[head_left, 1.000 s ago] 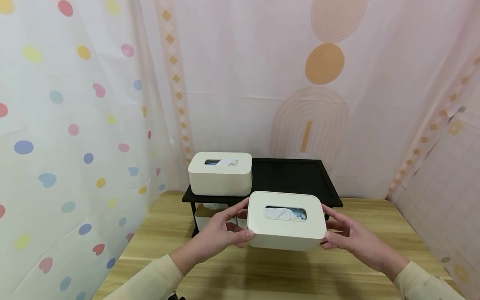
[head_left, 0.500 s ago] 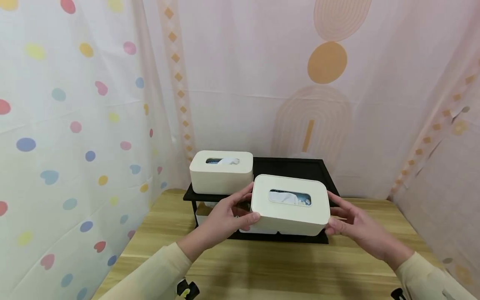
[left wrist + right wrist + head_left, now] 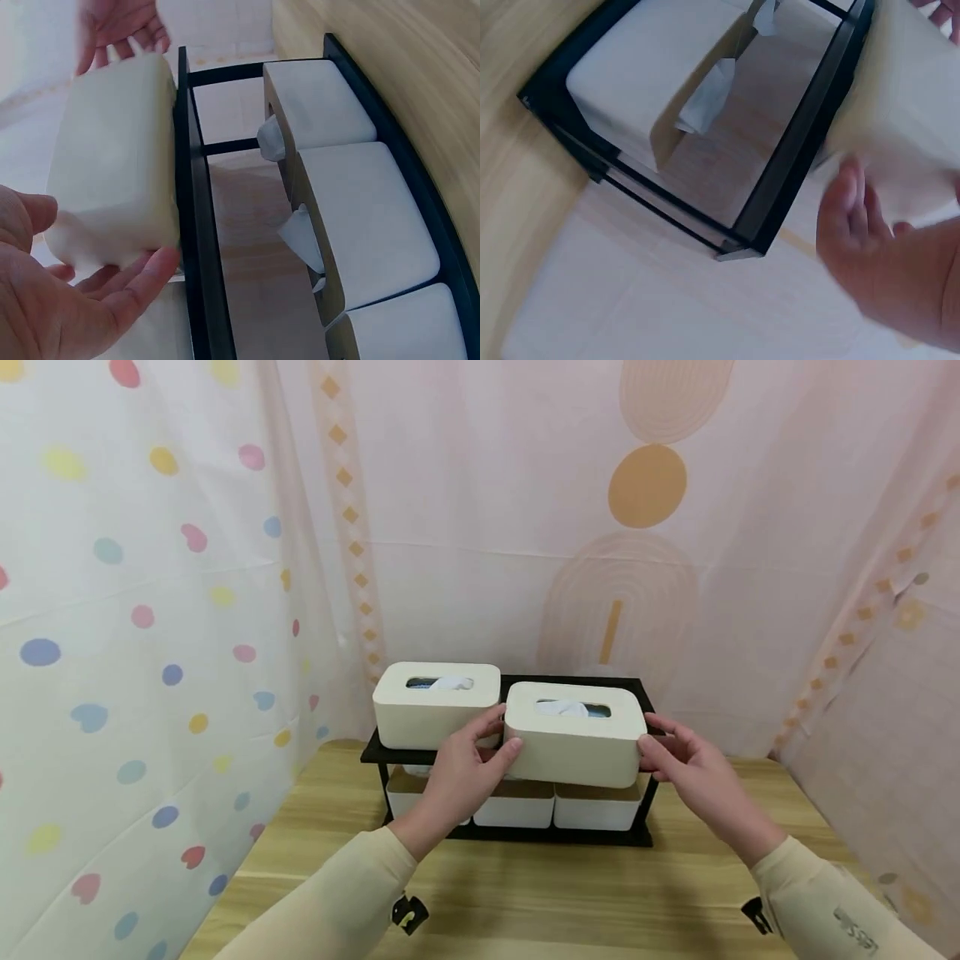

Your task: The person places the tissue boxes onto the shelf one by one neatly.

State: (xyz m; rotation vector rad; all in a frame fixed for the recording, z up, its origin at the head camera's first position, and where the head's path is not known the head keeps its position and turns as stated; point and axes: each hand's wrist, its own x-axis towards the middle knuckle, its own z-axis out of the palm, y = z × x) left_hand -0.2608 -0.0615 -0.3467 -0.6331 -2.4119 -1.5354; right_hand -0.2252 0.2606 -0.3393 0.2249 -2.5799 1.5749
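Note:
A cream tissue box (image 3: 573, 752) with an oval slot and white tissue showing is held between both hands, over the right part of the black two-tier rack (image 3: 555, 833). My left hand (image 3: 461, 777) grips its left end, thumb on the front face. At the other end, my right hand (image 3: 693, 772) grips with thumb and fingers. In the left wrist view the held box (image 3: 112, 157) sits right at the rack's upper edge. A matching tissue box (image 3: 435, 722) stands on the upper tier to the left, close beside the held one.
On the lower tier stand three white tissue boxes (image 3: 367, 217) with wooden tops and tissues poking out. The rack rests on a wood-grain table (image 3: 555, 902). Patterned curtains (image 3: 480, 527) enclose the back and sides.
Both hands have carried the tissue box forward, from in front of the rack to over its upper tier. The box's front face now shows more, and the lower boxes have come into view.

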